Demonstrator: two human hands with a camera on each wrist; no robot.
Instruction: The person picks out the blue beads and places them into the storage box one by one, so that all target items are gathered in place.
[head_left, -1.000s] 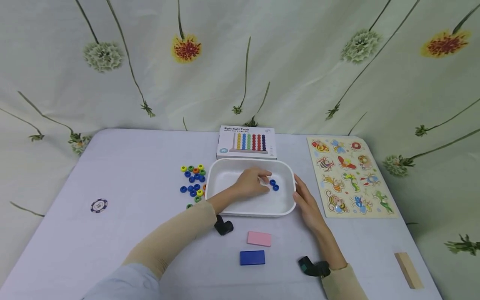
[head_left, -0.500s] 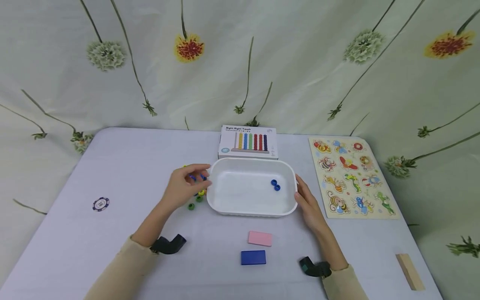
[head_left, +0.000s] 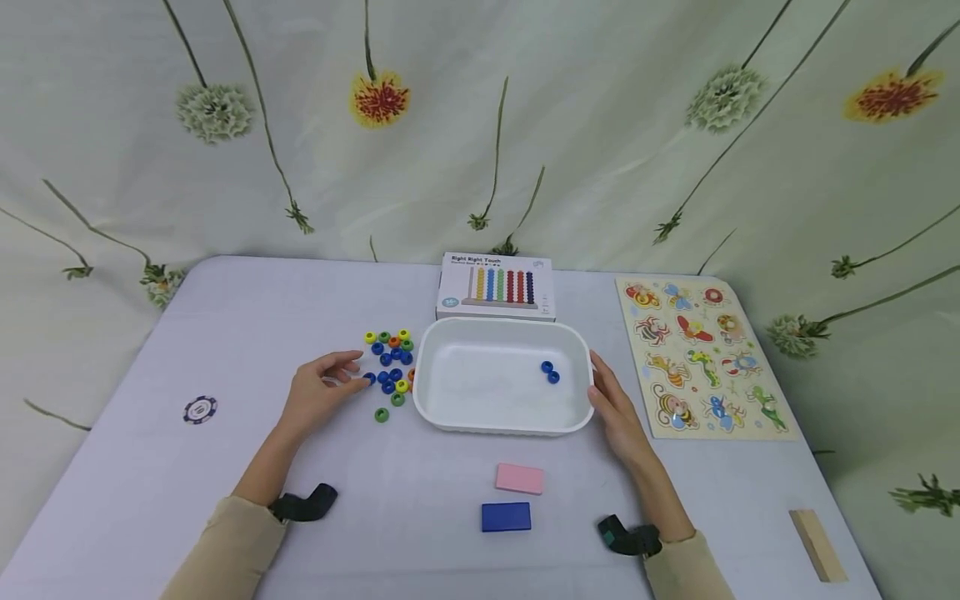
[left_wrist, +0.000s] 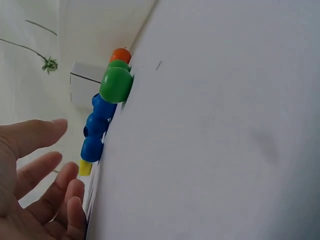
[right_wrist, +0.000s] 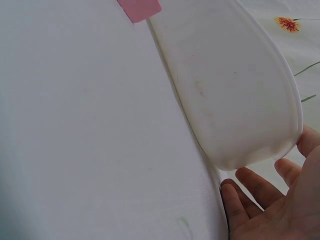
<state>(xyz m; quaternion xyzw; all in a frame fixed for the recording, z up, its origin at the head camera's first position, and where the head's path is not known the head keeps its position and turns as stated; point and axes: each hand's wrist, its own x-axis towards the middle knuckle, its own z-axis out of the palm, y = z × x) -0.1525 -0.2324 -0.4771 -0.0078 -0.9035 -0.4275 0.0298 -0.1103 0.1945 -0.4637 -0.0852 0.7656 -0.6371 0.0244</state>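
My left hand (head_left: 318, 392) is at the left side of a loose group of small coloured beads, its thumb tip right at a blue bead (head_left: 370, 378). In the left wrist view the thumb and fingers are spread apart, with nothing between them, beside a row of blue beads (left_wrist: 92, 149) and a green bead (left_wrist: 116, 85). My right hand (head_left: 618, 412) rests against the right end of a white tray (head_left: 491, 432), fingers and thumb touching its outer wall and rim (right_wrist: 300, 117). Two blue beads (head_left: 551, 372) lie inside the tray.
Behind the tray lies a boxed bead toy (head_left: 495, 287). An insect picture puzzle board (head_left: 705, 358) is at the right, above a wooden block (head_left: 817, 546). Pink (head_left: 519, 478) and blue (head_left: 506, 517) blocks lie in front; a poker chip (head_left: 200, 409) is far left.
My left hand has come out of the tray and moved left, past the beads to their left side. My right hand stays at the tray's right end.
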